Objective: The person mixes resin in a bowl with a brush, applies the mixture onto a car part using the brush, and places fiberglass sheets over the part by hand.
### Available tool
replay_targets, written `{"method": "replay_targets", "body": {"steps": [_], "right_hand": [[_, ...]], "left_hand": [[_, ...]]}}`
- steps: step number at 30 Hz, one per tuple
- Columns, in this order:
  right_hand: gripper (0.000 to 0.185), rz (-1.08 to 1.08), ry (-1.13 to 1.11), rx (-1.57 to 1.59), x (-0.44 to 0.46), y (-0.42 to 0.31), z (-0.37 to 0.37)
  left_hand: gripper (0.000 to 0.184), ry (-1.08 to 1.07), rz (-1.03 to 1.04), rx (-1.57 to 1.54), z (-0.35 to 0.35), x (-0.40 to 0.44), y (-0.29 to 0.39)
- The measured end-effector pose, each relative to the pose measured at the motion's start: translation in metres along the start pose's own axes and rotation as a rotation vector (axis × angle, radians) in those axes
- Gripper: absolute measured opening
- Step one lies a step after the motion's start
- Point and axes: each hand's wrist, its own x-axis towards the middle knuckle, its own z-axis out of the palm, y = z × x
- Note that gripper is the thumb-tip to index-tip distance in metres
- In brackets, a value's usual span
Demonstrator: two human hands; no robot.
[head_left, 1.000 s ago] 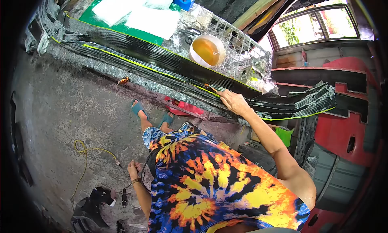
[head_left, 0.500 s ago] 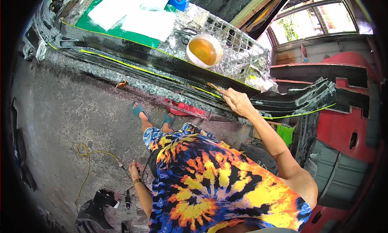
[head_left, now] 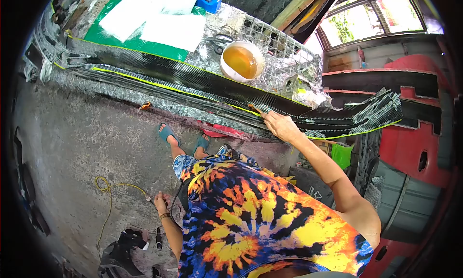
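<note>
My right hand (head_left: 282, 127) is closed round a small paintbrush (head_left: 254, 108), its brown tip resting on the long black woven carbon-fibre piece (head_left: 202, 85). Yellow-green tape (head_left: 159, 83) lines the edges of that piece, and parts of the weave look wet and shiny. Behind it stands a white bowl (head_left: 241, 62) of amber liquid. Low at my side, my left hand (head_left: 162, 203) has its fingers curled; what they hold, if anything, cannot be made out. A yellow cord (head_left: 120, 184) ends close to those fingers.
Scissors (head_left: 220, 39), white sheets (head_left: 169, 31) on a green sheet (head_left: 103, 33) and a blue tape dispenser (head_left: 210, 4) lie on the bench. Red panels (head_left: 410, 150) stand at the right. Dark parts and a tool lie on the floor at lower left.
The view has shifted slightly. My right hand and the brush stay at nearly the same spot on the carbon-fibre piece. My left hand remains low, fingers curled.
</note>
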Motion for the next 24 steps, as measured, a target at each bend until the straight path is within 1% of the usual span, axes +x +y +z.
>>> {"method": "replay_targets", "body": {"steps": [5, 8, 11, 15, 17, 19, 24], "right_hand": [[0.025, 0.041, -0.012, 0.010, 0.003, -0.008, -0.012], [0.027, -0.025, 0.020, -0.012, 0.011, -0.019, -0.018], [0.027, -0.035, 0.061, -0.012, 0.010, -0.011, -0.008], [0.029, 0.029, 0.061, -0.007, 0.004, -0.005, -0.002], [0.029, 0.029, 0.085, -0.004, 0.002, -0.005, 0.000], [0.028, 0.045, 0.090, 0.001, 0.001, -0.005, 0.004], [0.027, 0.112, 0.100, 0.041, -0.005, -0.010, -0.009]], "left_hand": [[0.027, -0.056, 0.025, 0.009, -0.007, 0.012, 0.007], [0.028, -0.024, -0.008, 0.081, -0.006, 0.015, 0.017], [0.030, -0.024, -0.010, 0.096, -0.006, 0.016, 0.027], [0.033, -0.048, 0.003, 0.127, -0.014, 0.023, 0.039], [0.033, -0.062, 0.026, 0.126, -0.017, 0.022, 0.043], [0.033, -0.040, 0.019, 0.145, -0.019, 0.020, 0.050], [0.027, -0.079, 0.048, 0.126, -0.021, 0.020, 0.063]]}}
